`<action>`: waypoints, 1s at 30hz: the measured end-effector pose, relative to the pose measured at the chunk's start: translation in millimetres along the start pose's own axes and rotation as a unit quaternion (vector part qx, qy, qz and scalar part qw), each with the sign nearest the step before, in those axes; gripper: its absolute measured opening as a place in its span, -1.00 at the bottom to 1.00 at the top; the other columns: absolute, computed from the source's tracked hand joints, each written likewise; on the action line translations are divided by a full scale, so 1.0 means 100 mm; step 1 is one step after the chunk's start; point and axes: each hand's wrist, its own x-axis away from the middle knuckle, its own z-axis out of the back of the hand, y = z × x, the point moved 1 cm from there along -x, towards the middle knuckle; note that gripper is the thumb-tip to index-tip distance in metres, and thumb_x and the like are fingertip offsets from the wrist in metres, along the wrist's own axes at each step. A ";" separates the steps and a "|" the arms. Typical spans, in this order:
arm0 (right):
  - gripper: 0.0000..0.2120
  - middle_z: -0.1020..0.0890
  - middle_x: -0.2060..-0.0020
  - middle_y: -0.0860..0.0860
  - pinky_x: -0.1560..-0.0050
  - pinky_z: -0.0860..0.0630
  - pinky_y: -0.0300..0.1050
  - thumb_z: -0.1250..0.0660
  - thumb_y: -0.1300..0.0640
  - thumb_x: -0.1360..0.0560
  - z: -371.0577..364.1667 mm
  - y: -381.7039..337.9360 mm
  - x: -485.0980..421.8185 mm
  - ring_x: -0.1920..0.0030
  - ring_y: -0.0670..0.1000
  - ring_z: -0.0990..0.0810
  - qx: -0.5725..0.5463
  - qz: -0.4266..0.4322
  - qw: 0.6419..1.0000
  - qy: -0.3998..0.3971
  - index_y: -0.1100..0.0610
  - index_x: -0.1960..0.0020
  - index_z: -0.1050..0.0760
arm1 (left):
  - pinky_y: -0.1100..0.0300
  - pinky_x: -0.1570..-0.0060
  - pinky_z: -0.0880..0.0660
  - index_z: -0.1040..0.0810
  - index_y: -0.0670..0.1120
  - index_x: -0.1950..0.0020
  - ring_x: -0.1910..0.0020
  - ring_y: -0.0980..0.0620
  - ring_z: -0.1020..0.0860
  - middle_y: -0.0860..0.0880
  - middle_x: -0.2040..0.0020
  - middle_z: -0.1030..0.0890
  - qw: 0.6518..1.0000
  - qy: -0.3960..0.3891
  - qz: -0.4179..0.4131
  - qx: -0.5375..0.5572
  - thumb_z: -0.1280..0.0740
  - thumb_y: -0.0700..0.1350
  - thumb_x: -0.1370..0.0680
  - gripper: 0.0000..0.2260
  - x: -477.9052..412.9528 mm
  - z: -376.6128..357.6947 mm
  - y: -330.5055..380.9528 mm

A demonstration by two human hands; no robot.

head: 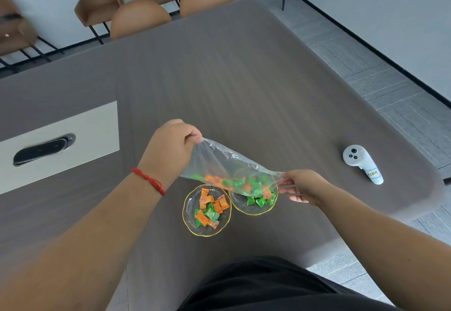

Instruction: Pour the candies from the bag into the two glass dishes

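Observation:
A clear plastic bag (219, 161) hangs stretched between both hands above two gold-rimmed glass dishes. My left hand (170, 147) pinches its upper far corner, raised. My right hand (301, 186) grips the lower end, over the right dish (244, 207). Orange and green wrapped candies (234, 183) lie along the bag's lower edge. The left dish (189, 215) holds several orange and green candies. In the right dish a few green candies (258, 200) show below the bag; the bag covers its far half.
The grey wooden table (244, 78) ends in a rounded edge close to the right of the dishes. A white handheld controller (361, 166) lies at the right. A white inset panel with a black socket (44, 149) sits at the left. Brown chairs (139, 17) line the far side.

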 end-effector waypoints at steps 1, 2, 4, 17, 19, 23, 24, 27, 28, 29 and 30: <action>-0.87 -0.66 0.17 0.02 0.22 -0.45 -0.17 -0.26 0.13 -0.55 0.00 0.00 -0.01 0.24 -0.01 -0.66 0.004 0.000 1.000 -0.001 0.11 -0.01 -0.56 | 0.25 0.21 -0.23 -0.63 -0.15 0.20 0.24 0.02 -0.43 -0.06 0.26 -0.52 1.000 -0.001 0.006 0.000 -0.33 -0.20 -0.48 -0.89 0.00 0.00 -0.01; -0.85 -0.67 0.14 0.03 0.23 -0.46 -0.17 -0.26 0.13 -0.54 0.01 0.00 -0.01 0.24 -0.01 -0.66 0.008 -0.001 1.000 -0.003 0.12 -0.04 -0.56 | 0.24 0.22 -0.24 -0.63 -0.15 0.19 0.23 0.02 -0.44 -0.07 0.25 -0.53 1.000 -0.003 0.012 0.000 -0.32 -0.20 -0.48 -0.89 0.01 0.00 -0.02; -0.82 -0.67 0.07 0.05 0.25 -0.47 -0.18 -0.27 0.12 -0.54 0.01 -0.01 -0.03 0.23 -0.01 -0.67 0.016 -0.003 1.000 -0.009 0.13 -0.09 -0.57 | 0.27 0.26 -0.25 -0.62 -0.14 0.20 0.23 0.03 -0.44 -0.08 0.24 -0.55 1.000 -0.001 0.018 -0.001 -0.32 -0.20 -0.48 -0.90 0.02 0.01 -0.02; -0.86 -0.66 0.10 0.07 0.25 -0.47 -0.18 -0.29 0.14 -0.49 0.09 -0.11 -0.02 0.14 0.05 -0.68 0.056 -0.020 0.997 -0.042 0.18 0.01 -0.55 | 0.24 0.19 -0.28 -0.62 -0.15 0.14 0.17 -0.03 -0.49 -0.13 0.20 -0.56 1.000 0.023 0.007 0.010 -0.29 -0.15 -0.52 -0.85 0.02 0.14 0.32; -0.88 -0.67 0.16 0.06 0.25 -0.47 -0.18 -0.29 0.15 -0.49 0.11 -0.14 -0.01 0.18 0.03 -0.69 0.057 -0.021 0.997 -0.042 0.18 0.06 -0.56 | 0.21 0.18 -0.31 -0.62 -0.16 0.14 0.19 -0.04 -0.48 -0.14 0.21 -0.56 1.000 0.024 0.006 0.013 -0.28 -0.13 -0.52 -0.84 0.00 0.14 0.36; -0.89 -0.66 0.25 0.04 0.25 -0.46 -0.18 -0.28 0.17 -0.49 0.17 -0.16 0.01 0.20 0.02 -0.68 0.046 -0.022 0.998 -0.039 0.18 0.15 -0.54 | 0.15 0.16 -0.35 -0.61 -0.19 0.15 0.21 -0.04 -0.46 -0.15 0.25 -0.55 0.999 0.029 0.001 0.018 -0.28 -0.12 -0.53 -0.82 -0.01 0.15 0.44; -0.89 -0.67 0.25 0.05 0.26 -0.46 -0.18 -0.28 0.18 -0.49 0.19 -0.16 0.02 0.20 0.03 -0.68 0.040 -0.020 0.998 -0.037 0.19 0.15 -0.55 | 0.15 0.16 -0.34 -0.61 -0.19 0.16 0.21 -0.03 -0.45 -0.15 0.26 -0.54 0.999 0.030 -0.001 0.019 -0.28 -0.12 -0.53 -0.81 -0.01 0.15 0.46; -0.89 -0.68 0.22 0.08 0.26 -0.48 -0.18 -0.29 0.19 -0.48 0.26 -0.17 0.05 0.20 0.04 -0.69 0.024 -0.017 0.999 -0.034 0.20 0.15 -0.57 | 0.17 0.18 -0.32 -0.60 -0.19 0.16 0.22 -0.03 -0.44 -0.14 0.27 -0.53 0.999 0.037 -0.010 0.021 -0.27 -0.12 -0.54 -0.81 -0.03 0.15 0.50; -0.89 -0.67 0.21 0.08 0.26 -0.48 -0.18 -0.29 0.19 -0.48 0.28 -0.18 0.06 0.19 0.04 -0.69 0.020 -0.016 0.999 -0.034 0.19 0.16 -0.57 | 0.18 0.18 -0.32 -0.60 -0.19 0.17 0.22 -0.03 -0.44 -0.14 0.27 -0.53 0.999 0.038 -0.011 0.023 -0.27 -0.12 -0.54 -0.81 -0.03 0.14 0.52; -0.89 -0.67 0.20 0.08 0.25 -0.48 -0.17 -0.29 0.20 -0.49 0.30 -0.18 0.06 0.17 0.04 -0.69 0.016 -0.015 0.999 -0.034 0.19 0.16 -0.57 | 0.19 0.18 -0.31 -0.60 -0.19 0.16 0.22 -0.03 -0.44 -0.13 0.28 -0.52 0.999 0.038 -0.011 0.026 -0.27 -0.13 -0.54 -0.81 -0.03 0.14 0.53; -0.89 -0.67 0.19 0.08 0.25 -0.48 -0.16 -0.29 0.20 -0.49 0.31 -0.18 0.07 0.16 0.05 -0.68 0.013 -0.014 0.999 -0.034 0.19 0.15 -0.57 | 0.18 0.17 -0.32 -0.60 -0.19 0.16 0.21 -0.03 -0.44 -0.12 0.28 -0.52 0.999 0.037 -0.011 0.027 -0.27 -0.13 -0.54 -0.82 -0.04 0.13 0.54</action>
